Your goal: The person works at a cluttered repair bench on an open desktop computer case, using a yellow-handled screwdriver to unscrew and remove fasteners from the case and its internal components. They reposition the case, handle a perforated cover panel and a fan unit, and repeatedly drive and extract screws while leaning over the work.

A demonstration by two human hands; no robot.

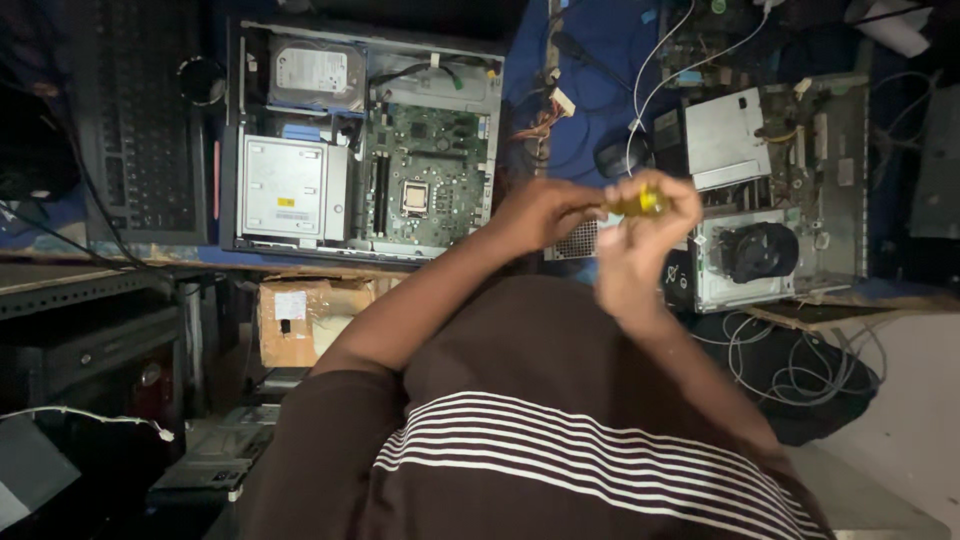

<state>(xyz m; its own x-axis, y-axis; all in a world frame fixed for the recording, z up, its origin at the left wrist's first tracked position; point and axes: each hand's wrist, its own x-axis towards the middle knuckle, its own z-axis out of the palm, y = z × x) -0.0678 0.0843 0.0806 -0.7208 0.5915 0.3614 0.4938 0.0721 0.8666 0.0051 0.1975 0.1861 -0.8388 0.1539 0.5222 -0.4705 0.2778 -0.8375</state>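
Together, two hands (left point(545, 212), right point(640, 235)), grips around one yellow tool handle point(640, 203); two opened computers.

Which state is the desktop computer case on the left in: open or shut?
Open. The desktop computer case has no cover: its green circuit board, hard drive and silver drive bay are exposed.

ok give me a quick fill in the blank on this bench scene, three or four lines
1. Both hands, left hand and right hand, hold a small tool with a translucent ____ handle.
2. The open desktop computer case lies to the ____ of the hands in the picture.
3. The black keyboard lies to the ____ of that open case.
4. The person's brown shirt has ____ stripes.

Missing words: yellow; left; left; white
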